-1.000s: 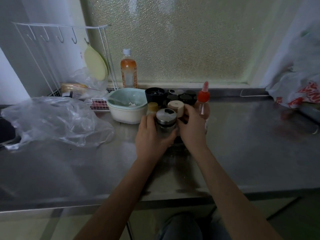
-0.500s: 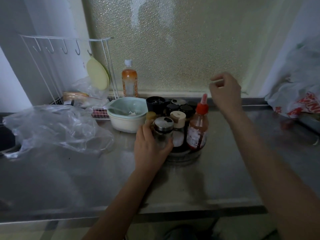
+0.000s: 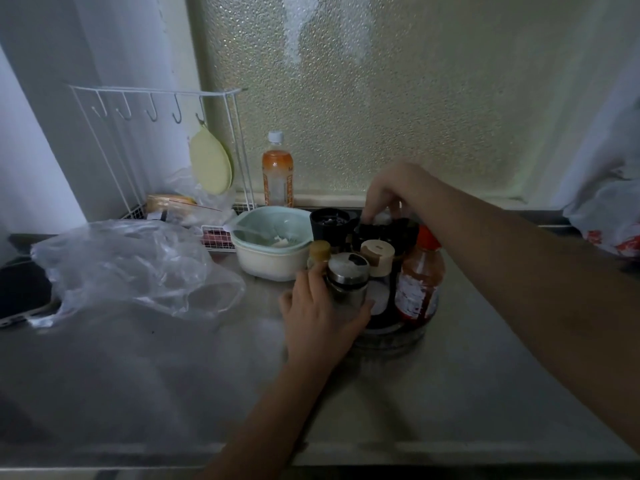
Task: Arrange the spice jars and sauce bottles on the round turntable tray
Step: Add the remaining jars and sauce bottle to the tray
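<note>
The round turntable tray (image 3: 391, 341) stands on the steel counter, crowded with jars. My left hand (image 3: 320, 317) wraps the steel-capped glass shaker (image 3: 348, 277) at the tray's front left. Beside it stand a beige-capped jar (image 3: 377, 256), a small yellow-capped jar (image 3: 319, 251) and a red-capped sauce bottle (image 3: 420, 282) at the front right. Several black-lidded jars (image 3: 391, 228) sit at the back. My right hand (image 3: 391, 190) reaches over the sauce bottle, fingers pinched down onto the back jars; what it grips is hidden.
A mint and white bowl (image 3: 273, 247) sits left of the tray, a black cup (image 3: 330, 221) behind it. An orange drink bottle (image 3: 277, 171) stands by the window. A clear plastic bag (image 3: 131, 268) lies left, a white wire rack (image 3: 156, 140) behind, a printed bag (image 3: 609, 216) far right.
My right hand came down from near the window and now reaches onto the jars at the back of the tray. My left hand stayed on the steel-capped shaker.
</note>
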